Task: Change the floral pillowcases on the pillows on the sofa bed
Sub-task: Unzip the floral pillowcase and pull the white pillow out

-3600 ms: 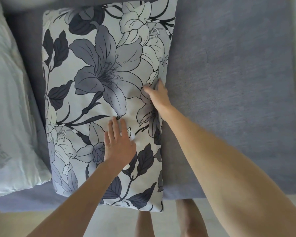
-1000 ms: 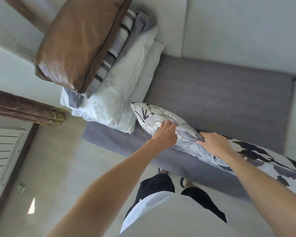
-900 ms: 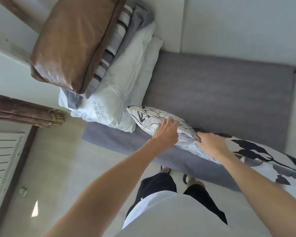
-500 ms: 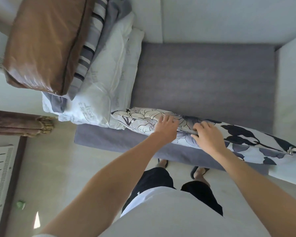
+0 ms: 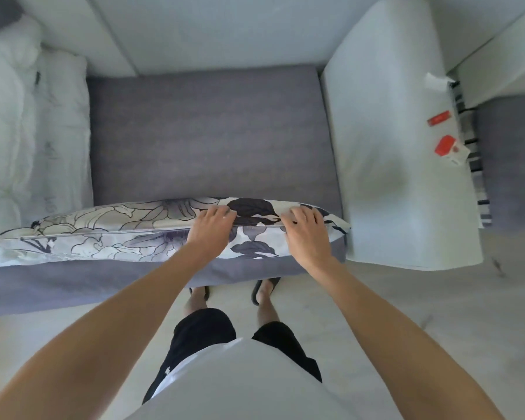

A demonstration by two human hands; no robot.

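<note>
So the floral pillow [image 5: 119,231] — pale, grey lilies, dark leaves — stands on its long edge along the sofa bed's [image 5: 206,140] front, left hand [image 5: 210,231] and right hand [image 5: 306,230] curled over its top seam — gripping it.

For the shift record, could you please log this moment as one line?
step: unzipping | floral pillow on edge on sofa bed | left hand, right hand grip zipper seam | case still on
</note>
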